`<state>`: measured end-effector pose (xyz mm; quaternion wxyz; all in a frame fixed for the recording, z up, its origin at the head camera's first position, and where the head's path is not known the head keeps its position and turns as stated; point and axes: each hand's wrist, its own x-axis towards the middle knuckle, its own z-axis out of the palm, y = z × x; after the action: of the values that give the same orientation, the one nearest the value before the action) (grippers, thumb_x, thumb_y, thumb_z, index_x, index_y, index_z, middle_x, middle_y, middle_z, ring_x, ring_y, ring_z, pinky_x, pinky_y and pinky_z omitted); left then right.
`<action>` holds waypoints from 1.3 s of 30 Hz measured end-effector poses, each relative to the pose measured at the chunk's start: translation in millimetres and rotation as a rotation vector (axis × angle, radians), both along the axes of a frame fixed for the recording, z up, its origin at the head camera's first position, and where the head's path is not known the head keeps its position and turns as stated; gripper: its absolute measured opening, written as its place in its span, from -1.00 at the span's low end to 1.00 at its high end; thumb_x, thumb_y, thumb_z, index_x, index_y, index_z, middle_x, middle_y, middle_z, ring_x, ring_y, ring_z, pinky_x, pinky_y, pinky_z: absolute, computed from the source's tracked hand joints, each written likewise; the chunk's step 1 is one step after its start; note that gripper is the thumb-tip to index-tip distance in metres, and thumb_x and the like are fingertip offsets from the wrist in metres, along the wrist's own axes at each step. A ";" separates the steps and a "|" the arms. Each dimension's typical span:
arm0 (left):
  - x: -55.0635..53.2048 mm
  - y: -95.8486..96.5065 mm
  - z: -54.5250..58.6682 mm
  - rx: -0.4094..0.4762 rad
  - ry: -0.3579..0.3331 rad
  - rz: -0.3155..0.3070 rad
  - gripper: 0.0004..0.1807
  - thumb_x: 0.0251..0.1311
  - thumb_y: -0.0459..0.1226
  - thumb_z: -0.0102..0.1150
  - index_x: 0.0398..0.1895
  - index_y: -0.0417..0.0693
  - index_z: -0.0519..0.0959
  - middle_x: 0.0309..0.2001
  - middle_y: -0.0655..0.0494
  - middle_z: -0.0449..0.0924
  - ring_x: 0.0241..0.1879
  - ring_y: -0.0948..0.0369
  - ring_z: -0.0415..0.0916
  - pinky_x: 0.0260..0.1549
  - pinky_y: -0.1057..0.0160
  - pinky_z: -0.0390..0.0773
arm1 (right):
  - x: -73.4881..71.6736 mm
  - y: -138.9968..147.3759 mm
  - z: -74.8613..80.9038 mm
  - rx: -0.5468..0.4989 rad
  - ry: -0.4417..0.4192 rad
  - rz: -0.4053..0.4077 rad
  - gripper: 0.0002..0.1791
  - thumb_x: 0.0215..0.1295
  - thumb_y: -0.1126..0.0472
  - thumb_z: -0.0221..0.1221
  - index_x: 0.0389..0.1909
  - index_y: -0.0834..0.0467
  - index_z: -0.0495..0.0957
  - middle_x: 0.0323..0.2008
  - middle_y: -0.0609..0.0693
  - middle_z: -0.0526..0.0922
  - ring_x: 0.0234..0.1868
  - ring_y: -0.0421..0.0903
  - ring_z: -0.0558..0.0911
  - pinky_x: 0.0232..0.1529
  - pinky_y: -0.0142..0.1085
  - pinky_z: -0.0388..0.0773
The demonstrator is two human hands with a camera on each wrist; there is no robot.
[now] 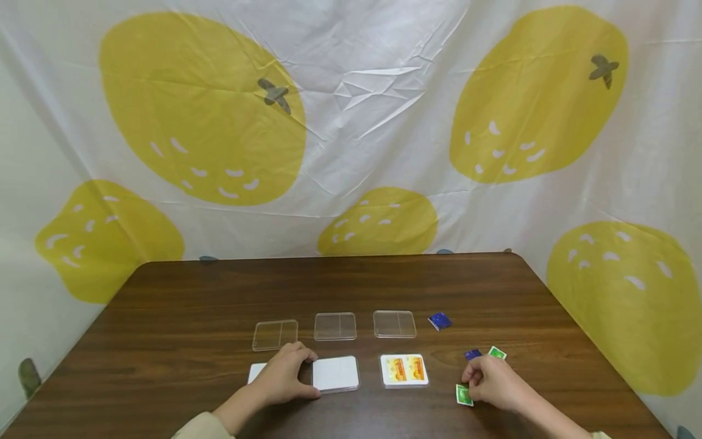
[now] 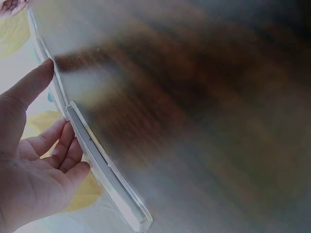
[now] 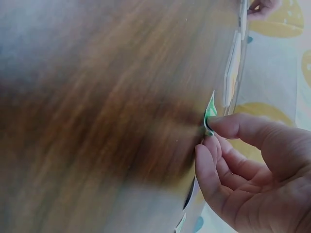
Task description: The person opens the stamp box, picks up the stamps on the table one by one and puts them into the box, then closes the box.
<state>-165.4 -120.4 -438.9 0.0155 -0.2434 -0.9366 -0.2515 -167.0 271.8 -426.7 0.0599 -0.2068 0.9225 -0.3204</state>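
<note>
My left hand [image 1: 282,375] holds the left end of a clear plastic case [image 1: 336,374] with a white face, thumb at the near corner and fingers at the far one. In the left wrist view the thumb touches a case's edge. Between thumb and fingers my right hand [image 1: 493,383] pinches a small green stamp [image 1: 464,395], which looks bent in the right wrist view. Just beyond that hand lie a blue stamp [image 1: 472,353] and another green stamp [image 1: 497,352]. Two orange stamps [image 1: 404,369] sit side by side in the right-hand case.
Three clear plastic lids [image 1: 395,324] lie in a row farther back on the brown table [image 1: 219,292]. Right of them is one more blue stamp [image 1: 440,321]. Another white-faced case [image 1: 255,371] is partly hidden behind my left hand. A lemon-print cloth [image 1: 384,152] hangs behind.
</note>
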 end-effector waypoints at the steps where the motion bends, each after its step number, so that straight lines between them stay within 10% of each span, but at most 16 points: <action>1: 0.0 0.0 0.0 -0.001 -0.001 0.000 -0.42 -0.33 -0.04 0.45 -0.22 -0.19 0.54 -0.29 0.15 0.44 -0.23 0.16 0.35 -0.20 0.15 0.42 | 0.0 -0.1 0.4 -0.008 -0.007 0.003 -0.83 -0.32 0.46 0.22 -0.59 0.22 0.52 -0.66 -0.14 0.47 -0.61 -0.37 0.37 -0.63 -0.45 0.35; 18: -0.7 -0.5 -0.5 0.002 0.002 0.006 -0.42 -0.35 -0.04 0.46 -0.23 -0.18 0.54 -0.30 0.15 0.44 -0.24 0.16 0.35 -0.21 0.16 0.42 | -1.9 -2.2 4.1 -0.003 -0.047 0.033 -0.85 -0.24 0.45 0.25 -0.62 0.21 0.49 -0.66 -0.13 0.48 -0.62 -0.35 0.39 -0.61 -0.44 0.37; 39: -0.5 -0.6 0.0 0.004 -0.011 0.006 -0.42 -0.33 -0.04 0.45 -0.22 -0.19 0.54 -0.30 0.14 0.43 -0.23 0.16 0.35 -0.20 0.15 0.42 | -21.0 3.5 18.2 -0.230 -0.414 0.151 -0.87 -0.08 0.42 0.12 -0.47 0.39 0.56 -0.60 -0.06 0.51 -0.57 -0.26 0.45 -0.57 -0.36 0.50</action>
<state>-165.9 -121.0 -438.9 0.0118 -0.2391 -0.9369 -0.2547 -187.9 275.3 -408.6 0.2476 -0.2107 0.8300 -0.4532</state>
